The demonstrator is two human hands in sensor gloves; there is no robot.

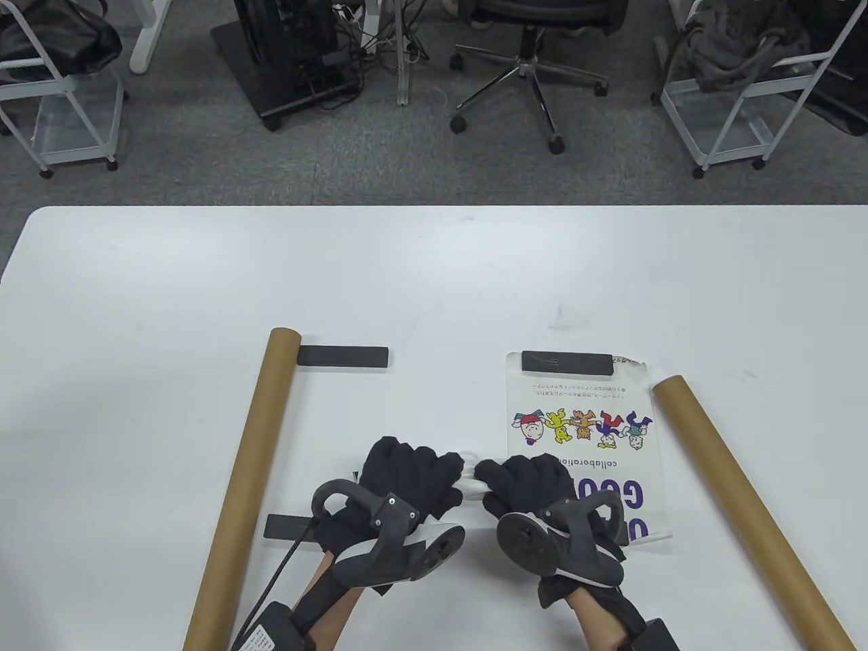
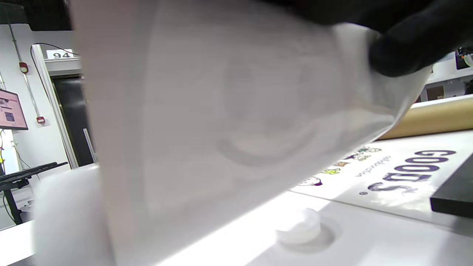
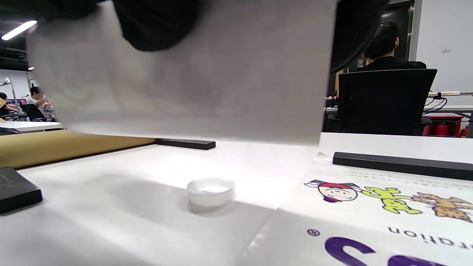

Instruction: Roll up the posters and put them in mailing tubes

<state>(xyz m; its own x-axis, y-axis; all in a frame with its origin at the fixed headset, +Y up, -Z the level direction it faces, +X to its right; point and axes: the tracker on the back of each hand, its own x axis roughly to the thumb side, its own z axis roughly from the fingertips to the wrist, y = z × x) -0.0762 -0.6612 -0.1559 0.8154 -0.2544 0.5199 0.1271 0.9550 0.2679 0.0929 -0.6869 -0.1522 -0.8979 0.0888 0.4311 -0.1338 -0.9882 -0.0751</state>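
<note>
Poster roll (image 1: pixel 472 483), white and held off the surface (image 1: pixel 434 285), sits between both hands just left of the flat poster (image 1: pixel 576 413), which serves as landmark. The left hand (image 1: pixel 407 478) has its fingers curled round the roll's left part, and the right hand (image 1: pixel 532 485) curls round the right part, so each grip is closed on the paper; in the wrist views the sheet hangs in front of the cameras with dark fingertips (image 3: pixel 159 26) over its top edge. A small white cap (image 3: pixel 211 191) lies on the surface under the roll, left of the flat poster. Judging by this, the step in hand is tightening the roll to fit a tube. To do it well, keep both ends even so the roll does not cone, wind it narrower than the tube's mouth, and hold it with light, even pressure to avoid creasing. Farther left lies the left tube (image 1: pixel 247 475), its far end touching a black bar (image 1: pixel 344 357); right of the flat poster lies the right tube (image 1: pixel 739 502). Another bar (image 1: pixel 567 361) pins the flat poster's far edge.
</note>
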